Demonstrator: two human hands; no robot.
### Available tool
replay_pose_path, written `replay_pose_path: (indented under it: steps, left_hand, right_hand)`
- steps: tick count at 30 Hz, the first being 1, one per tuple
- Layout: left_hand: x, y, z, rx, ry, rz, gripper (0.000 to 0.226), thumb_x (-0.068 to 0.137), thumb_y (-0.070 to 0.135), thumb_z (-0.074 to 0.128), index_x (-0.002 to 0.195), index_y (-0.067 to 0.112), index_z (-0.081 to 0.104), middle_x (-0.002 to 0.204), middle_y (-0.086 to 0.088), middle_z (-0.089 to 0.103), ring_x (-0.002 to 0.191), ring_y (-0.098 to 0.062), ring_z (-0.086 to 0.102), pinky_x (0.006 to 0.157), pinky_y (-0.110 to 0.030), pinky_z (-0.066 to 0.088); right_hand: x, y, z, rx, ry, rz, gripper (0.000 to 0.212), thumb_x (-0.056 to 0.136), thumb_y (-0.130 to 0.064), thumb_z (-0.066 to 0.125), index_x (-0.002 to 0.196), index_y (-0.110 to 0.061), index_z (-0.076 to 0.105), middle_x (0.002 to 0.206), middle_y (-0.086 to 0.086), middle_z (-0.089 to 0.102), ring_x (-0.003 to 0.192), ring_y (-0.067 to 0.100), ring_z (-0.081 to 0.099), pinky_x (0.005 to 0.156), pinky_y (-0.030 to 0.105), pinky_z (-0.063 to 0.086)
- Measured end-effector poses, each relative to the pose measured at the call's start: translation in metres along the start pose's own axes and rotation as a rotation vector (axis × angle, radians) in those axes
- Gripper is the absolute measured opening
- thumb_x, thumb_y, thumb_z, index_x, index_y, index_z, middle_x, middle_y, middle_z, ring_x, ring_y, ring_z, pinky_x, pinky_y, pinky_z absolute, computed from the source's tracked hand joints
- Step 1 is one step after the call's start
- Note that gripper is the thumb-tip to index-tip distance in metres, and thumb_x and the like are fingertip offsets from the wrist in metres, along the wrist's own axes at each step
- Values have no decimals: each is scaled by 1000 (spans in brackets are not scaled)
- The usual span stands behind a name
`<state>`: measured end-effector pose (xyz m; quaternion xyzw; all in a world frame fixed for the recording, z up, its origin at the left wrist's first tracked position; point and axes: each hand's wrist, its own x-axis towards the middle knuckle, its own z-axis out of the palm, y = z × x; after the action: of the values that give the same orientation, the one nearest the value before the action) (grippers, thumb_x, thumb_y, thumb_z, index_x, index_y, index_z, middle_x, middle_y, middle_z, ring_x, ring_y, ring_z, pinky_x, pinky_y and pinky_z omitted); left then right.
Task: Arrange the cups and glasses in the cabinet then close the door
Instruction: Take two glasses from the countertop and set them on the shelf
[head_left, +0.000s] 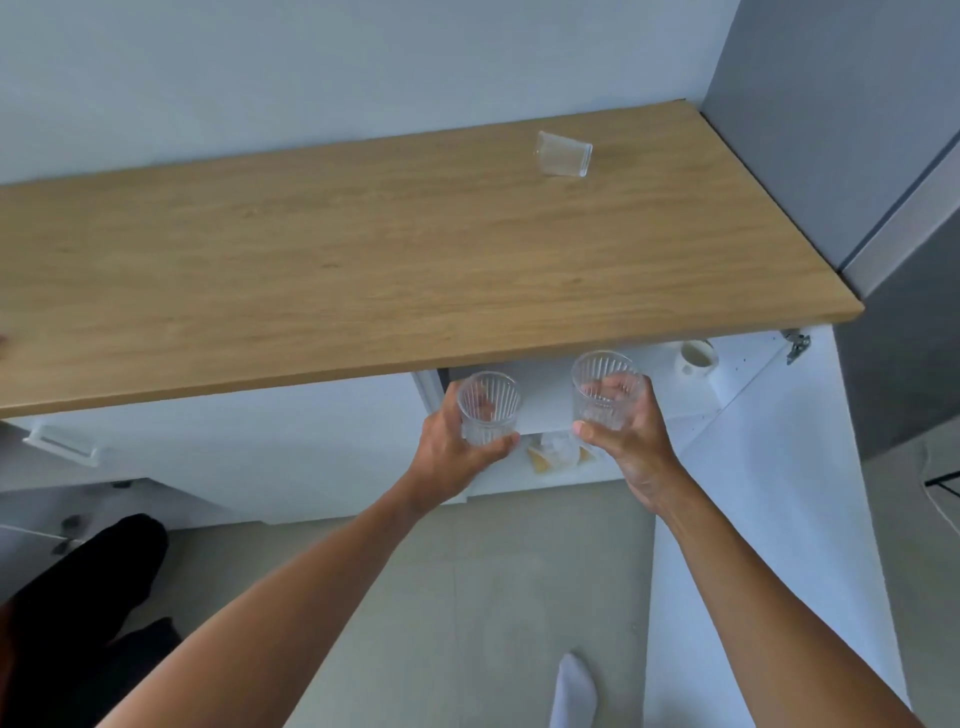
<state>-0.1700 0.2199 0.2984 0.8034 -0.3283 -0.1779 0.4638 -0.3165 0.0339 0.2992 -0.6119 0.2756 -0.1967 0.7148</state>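
Observation:
My left hand (453, 447) grips a ribbed clear glass (488, 408) from below and the side. A second ribbed glass (602, 389) is held by my right hand (631, 441). Both glasses are upright, just in front of the open cabinet (545, 400) under the wooden countertop (363, 260). Inside, a white mug (696, 358) sits on the upper shelf at the right. A clear glass and something yellow (556, 452) lie on the lower shelf, partly hidden. Another clear glass (563, 154) stands on the countertop at the back right.
The white cabinet door (769, 493) stands open to the right, its hinge (797, 345) visible at the top. A grey tall unit (883, 156) borders the counter's right end. A drawer handle (62, 441) is at the left. My white sock (571, 691) and a dark-clothed leg (83, 597) are below.

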Motion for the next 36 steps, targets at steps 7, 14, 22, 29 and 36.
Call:
replay_pose_path:
  steps: [7,14,22,29,36]
  left_hand:
    - [28,-83,63,17,-18,21,65,71,53,79,121,29,45,110,9,61,104,-13,59,91,-38,53]
    - [111,-159,143,-46,64,56,60,75,45,80,120,30,42,111,8,57,105,-13,56,90,-31,48]
    - [202,-221,190,-100,145,160,59,72,39,84,117,30,47,108,3,65,98,-15,63,82,-26,54]
    - [262,-235,227,-172,111,208,61,69,37,86,118,29,51,112,3,67,102,-16,65,86,-33,57]
    - [319,-224,268,-273,117,177,59,63,32,91,111,28,57,107,2,69,94,-14,66,84,-33,57]
  right_hand:
    - [36,101,-5,-42,120,-8,57,70,0,82,105,-29,47,118,-5,64,107,-1,58,72,19,53]
    - [124,198,-43,-78,145,-109,53,78,4,77,105,-29,45,117,-10,64,116,7,57,86,32,52]
    - [218,247,-95,-71,236,-280,53,74,5,79,109,-17,46,107,-2,64,96,9,63,63,13,51]
    - [284,260,-136,-217,262,-339,52,70,-12,87,103,-28,50,115,-6,64,105,12,66,76,23,53]
    - [344,261,-165,-285,377,-343,52,61,-24,91,102,-24,59,110,3,68,103,21,65,89,39,55]
